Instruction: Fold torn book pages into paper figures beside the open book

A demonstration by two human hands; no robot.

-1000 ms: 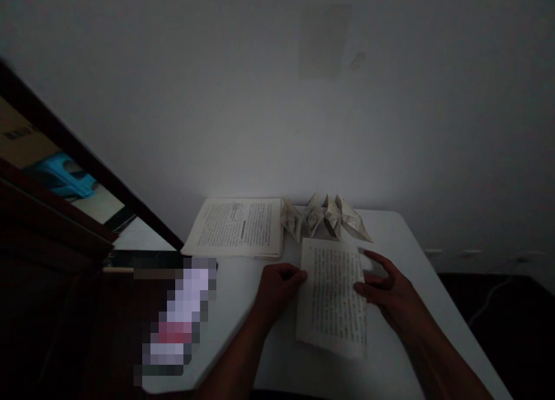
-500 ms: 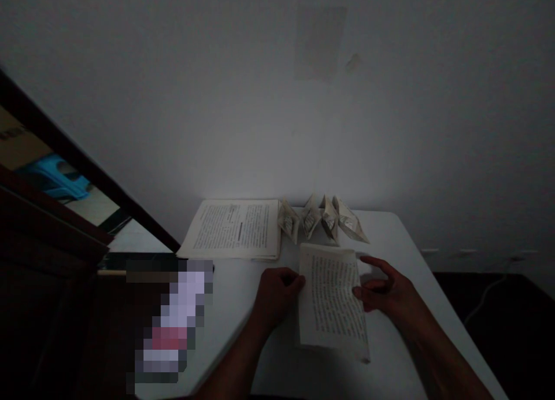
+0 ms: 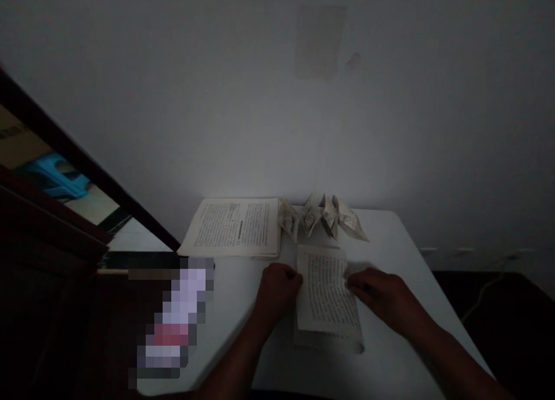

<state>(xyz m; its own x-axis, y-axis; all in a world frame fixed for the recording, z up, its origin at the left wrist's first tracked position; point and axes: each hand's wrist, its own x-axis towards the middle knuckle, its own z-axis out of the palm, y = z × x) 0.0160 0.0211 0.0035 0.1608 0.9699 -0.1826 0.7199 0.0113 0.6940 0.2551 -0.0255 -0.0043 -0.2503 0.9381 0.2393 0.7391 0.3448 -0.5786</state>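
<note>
A printed sheet of paper (image 3: pixel 327 296), bent over on itself, stands between my hands above the white table. My left hand (image 3: pixel 280 287) is closed, pinching the sheet's left edge between thumb and fingers. On the opposite side, my right hand (image 3: pixel 377 287) pinches the right edge, fingers drawn together. The paper's lower end curls, and a second layer shows beneath it. Just beyond the sheet, several folded paper boats (image 3: pixel 309 218) sit in a row near the wall.
Left of the boats lies a stack of printed pages (image 3: pixel 236 226) on the white table (image 3: pixel 229 307). A blurred-out pale object (image 3: pixel 182 313) rests at the table's left edge. A dark wooden frame (image 3: pixel 87 157) slants at the left; the wall (image 3: pixel 243 99) rises behind.
My right hand has closed its spread fingers onto the paper's right edge and moved left. That edge has shifted left with it. My left hand has hardly moved.
</note>
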